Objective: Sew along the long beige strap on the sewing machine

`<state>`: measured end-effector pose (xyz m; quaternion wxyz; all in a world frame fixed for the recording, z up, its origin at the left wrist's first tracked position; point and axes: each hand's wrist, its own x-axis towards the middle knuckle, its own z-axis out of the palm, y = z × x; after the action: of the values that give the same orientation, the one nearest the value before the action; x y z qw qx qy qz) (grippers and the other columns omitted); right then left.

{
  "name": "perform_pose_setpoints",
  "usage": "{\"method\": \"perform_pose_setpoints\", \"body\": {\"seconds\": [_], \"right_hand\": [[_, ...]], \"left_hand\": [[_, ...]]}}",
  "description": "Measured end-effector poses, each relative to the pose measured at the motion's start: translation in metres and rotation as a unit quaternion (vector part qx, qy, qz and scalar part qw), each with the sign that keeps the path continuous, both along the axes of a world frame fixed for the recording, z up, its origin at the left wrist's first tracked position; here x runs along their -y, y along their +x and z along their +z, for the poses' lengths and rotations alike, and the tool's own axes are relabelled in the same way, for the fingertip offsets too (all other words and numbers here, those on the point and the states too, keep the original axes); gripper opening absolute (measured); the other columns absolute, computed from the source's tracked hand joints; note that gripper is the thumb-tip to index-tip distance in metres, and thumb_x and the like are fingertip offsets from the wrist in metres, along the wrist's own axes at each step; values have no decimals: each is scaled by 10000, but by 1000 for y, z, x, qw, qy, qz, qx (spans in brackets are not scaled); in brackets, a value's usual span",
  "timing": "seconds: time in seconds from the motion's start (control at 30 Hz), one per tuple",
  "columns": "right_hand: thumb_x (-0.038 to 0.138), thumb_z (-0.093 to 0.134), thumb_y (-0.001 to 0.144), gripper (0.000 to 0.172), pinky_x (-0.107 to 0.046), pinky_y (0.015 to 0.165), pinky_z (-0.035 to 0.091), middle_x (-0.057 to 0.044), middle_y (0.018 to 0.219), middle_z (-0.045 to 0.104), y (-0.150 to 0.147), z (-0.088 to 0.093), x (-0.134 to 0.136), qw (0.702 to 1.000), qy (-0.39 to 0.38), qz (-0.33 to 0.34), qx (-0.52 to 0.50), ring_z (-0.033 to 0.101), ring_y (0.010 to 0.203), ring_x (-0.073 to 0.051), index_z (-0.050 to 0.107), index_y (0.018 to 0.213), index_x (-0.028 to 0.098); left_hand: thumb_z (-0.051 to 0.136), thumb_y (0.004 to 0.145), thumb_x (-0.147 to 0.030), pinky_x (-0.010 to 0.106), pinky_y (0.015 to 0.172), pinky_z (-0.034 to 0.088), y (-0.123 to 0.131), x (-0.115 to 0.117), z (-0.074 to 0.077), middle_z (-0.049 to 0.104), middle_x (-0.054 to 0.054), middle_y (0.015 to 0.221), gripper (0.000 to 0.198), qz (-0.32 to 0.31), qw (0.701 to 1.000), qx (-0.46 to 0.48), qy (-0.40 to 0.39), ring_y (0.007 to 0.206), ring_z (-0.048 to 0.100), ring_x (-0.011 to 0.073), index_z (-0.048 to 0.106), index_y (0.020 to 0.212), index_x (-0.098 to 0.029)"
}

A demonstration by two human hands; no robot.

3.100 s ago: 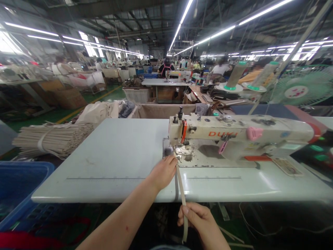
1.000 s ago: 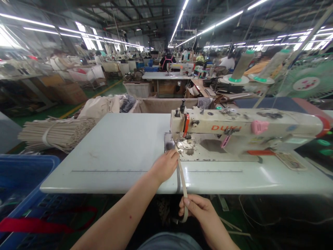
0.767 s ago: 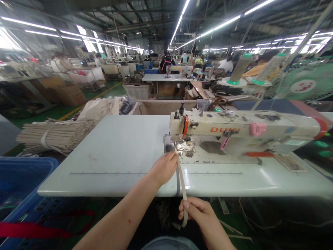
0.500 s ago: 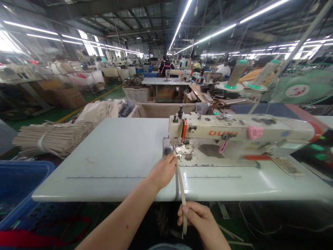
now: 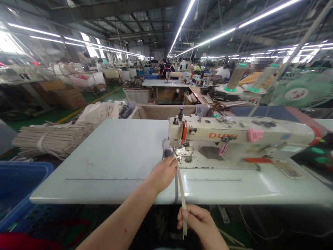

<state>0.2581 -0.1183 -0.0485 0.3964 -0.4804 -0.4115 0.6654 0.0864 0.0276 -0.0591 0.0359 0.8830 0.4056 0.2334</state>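
A narrow beige fabric strip (image 5: 181,187) runs from the sewing machine's needle area (image 5: 179,149) over the table's front edge, its lower end hanging free. Close in front of the presser foot, my left hand (image 5: 164,173) has its fingers pressed together on the upper part of the strip; its fingertips are partly hidden. Below the table edge, my right hand (image 5: 195,218) pinches the strip near its loose end, thumb on top. The white sewing machine (image 5: 244,130) stands on the right half of the pale table.
A tied bundle of beige strips (image 5: 52,139) lies left of the table (image 5: 117,152), above a blue plastic basket (image 5: 26,194). Thread cones (image 5: 235,78) and a green fan (image 5: 299,92) stand at the back right. A fabric-filled bin (image 5: 161,111) sits behind the table. Other people work farther off.
The view has shifted slightly. Both hands keep their hold on the strip, with hardly any movement relative to the machine.
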Motion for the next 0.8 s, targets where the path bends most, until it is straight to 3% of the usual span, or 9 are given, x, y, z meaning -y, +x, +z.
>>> {"method": "perform_pose_setpoints", "body": {"seconds": [0.33,0.43,0.6,0.8], "right_hand": [[608,761,802,447,-318,728,447,-48,750,665,1,-10,-6,991,104,31,81,579,756,-211,758,661,184],[611,779,782,419,-317,734,477,-47,766,696,-1,-10,-6,994,72,6,78,595,753,-212,789,750,193],[587,823,759,438,-311,737,512,-66,781,739,-5,0,-3,999,-30,-27,-26,662,757,-209,776,880,169],[580,837,755,435,-297,695,504,-57,712,727,-7,10,-2,998,-40,-41,-27,644,692,-188,782,838,156]], "left_hand": [[513,959,-119,433,1051,535,-1,1,2,611,103,1242,221,-4,1000,1,-9,1155,629,248,540,1161,-207],[511,955,-117,440,1042,540,-1,0,1,615,102,1231,230,-5,1000,7,-10,1145,634,249,544,1161,-212],[513,960,-127,430,1047,537,0,-1,-2,613,98,1228,196,-2,1000,16,-11,1143,630,243,552,1134,-210],[510,969,-140,423,1045,539,-1,-1,-1,602,92,1227,197,-4,1000,-1,-16,1157,623,247,543,1151,-207]]}}
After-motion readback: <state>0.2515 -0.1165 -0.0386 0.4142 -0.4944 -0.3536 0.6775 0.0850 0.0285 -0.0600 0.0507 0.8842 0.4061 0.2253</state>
